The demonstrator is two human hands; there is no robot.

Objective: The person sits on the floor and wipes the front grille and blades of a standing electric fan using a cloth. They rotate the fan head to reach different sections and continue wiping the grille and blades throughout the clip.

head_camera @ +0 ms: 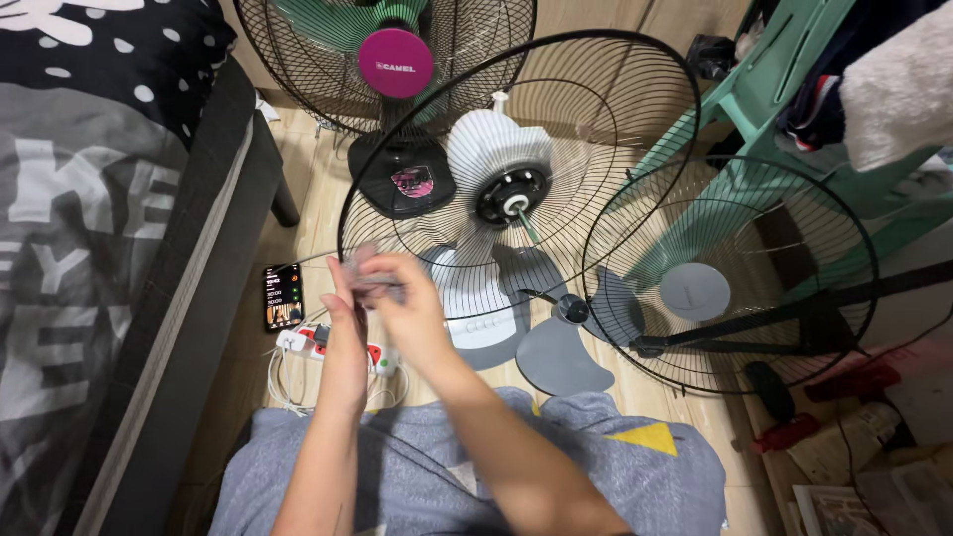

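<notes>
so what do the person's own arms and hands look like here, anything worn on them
Both forearms are bare, with no sleeves reaching them. The left hand and right hand show no gloves, and no watch or bracelet is visible. Motion blur at the fingers hides any rings.

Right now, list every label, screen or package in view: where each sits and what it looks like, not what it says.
Phone screen: on the floor beside the bed, left of the hands; a lit dark rectangle.
Round hub badge: centre of the green-bladed fan's grille, top of view; magenta disc with pale lettering.
Base label: on that fan's black base; small, pink and white.
No packages are clearly visible.
</notes>
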